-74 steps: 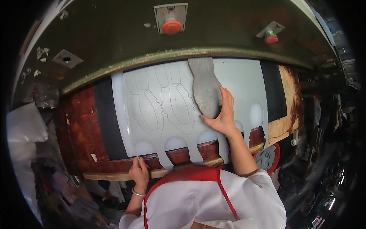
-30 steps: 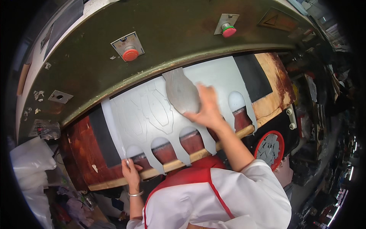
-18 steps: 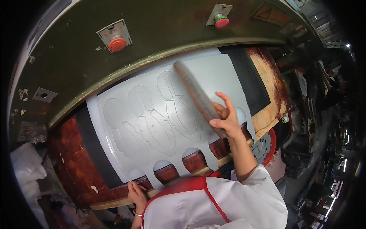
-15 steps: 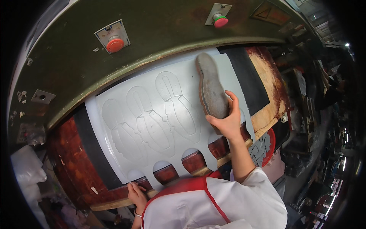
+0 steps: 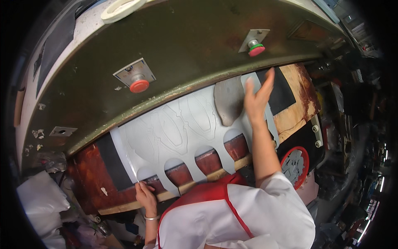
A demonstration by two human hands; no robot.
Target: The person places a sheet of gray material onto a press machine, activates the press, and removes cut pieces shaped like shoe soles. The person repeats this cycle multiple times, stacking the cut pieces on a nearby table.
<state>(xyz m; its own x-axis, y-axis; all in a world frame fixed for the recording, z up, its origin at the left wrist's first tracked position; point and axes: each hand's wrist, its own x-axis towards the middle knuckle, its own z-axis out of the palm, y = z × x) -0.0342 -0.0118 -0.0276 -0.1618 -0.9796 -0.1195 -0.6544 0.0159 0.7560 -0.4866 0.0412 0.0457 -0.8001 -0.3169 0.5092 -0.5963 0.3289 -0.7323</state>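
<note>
A large grey sheet [image 5: 143, 128] lies on a white board [image 5: 118, 143], marked with several sole-shaped cut outlines and with rounded gaps along its near edge. My left hand [image 5: 146, 198] is closed at the near left corner, fingertips pinching the sheet's edge. On the right part of the sheet rests a dark grey sole-shaped cutting die [image 5: 229, 103], its far end hidden beneath the machine's beam. Just right of the die, my right hand [image 5: 259, 97] is raised with fingers spread, holding nothing.
A green machine beam [image 5: 186, 50] spans the far side, carrying a red button [image 5: 139, 84] and a pink-red button with a green ring [image 5: 256, 49]. At the right stands a red bucket [image 5: 304, 159] of grey scraps. Clear plastic bags [image 5: 41, 195] lie at the left.
My right hand has let go of the cutting die and moved up and right, opening. The beam now covers the die's far end. My left hand remains at the corner; the view has shifted.
</note>
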